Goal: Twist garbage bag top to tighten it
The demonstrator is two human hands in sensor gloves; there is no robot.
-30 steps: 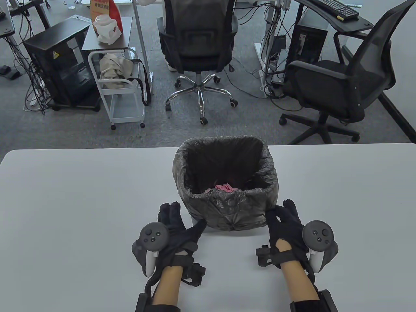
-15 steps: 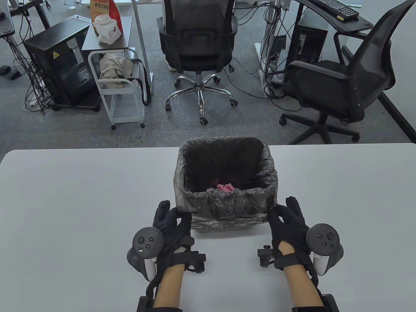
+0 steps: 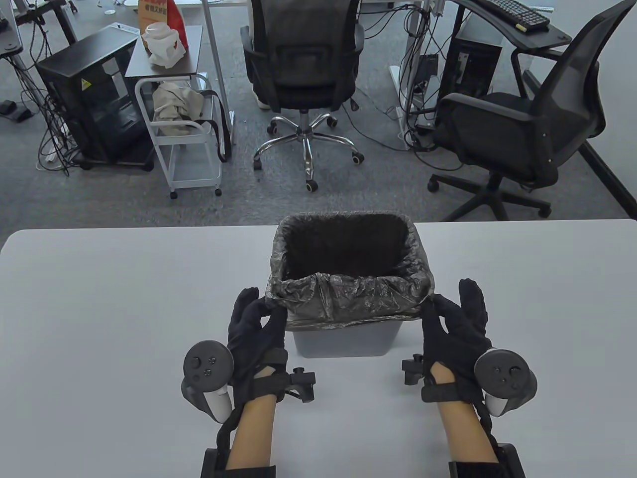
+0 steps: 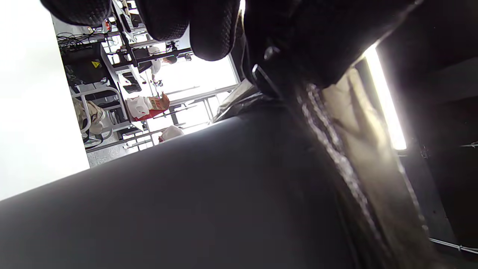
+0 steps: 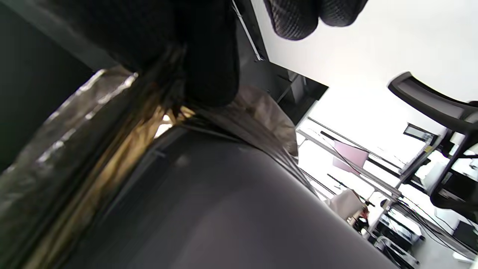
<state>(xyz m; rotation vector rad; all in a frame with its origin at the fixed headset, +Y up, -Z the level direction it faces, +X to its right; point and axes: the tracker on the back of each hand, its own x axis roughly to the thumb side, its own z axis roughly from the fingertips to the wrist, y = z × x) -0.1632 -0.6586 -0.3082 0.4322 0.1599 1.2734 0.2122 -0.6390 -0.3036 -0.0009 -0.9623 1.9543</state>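
A grey bin [image 3: 342, 341] stands mid-table, lined with a black garbage bag [image 3: 348, 296] whose rim is lifted off the bin's near side. My left hand [image 3: 266, 311] pinches the bag's near-left corner. My right hand [image 3: 435, 306] pinches the near-right corner. The bag's mouth is open and dark inside. In the left wrist view the bag film [image 4: 358, 149] runs up under my fingers [image 4: 213, 30] beside the bin wall [image 4: 186, 194]. In the right wrist view my fingers [image 5: 209, 56] grip the stretched film [image 5: 86, 149] above the bin wall [image 5: 224, 209].
The white table [image 3: 99, 323] stretches to both sides of the bin. Beyond its far edge stand two black office chairs [image 3: 303, 64] [image 3: 527, 124], a white cart [image 3: 184, 144] and a computer tower [image 3: 89, 94].
Both hands rose and took hold of the bag's near corners. The folded-down skirt of the bag came up off the bin, baring its grey front. The pink item inside is now hidden.
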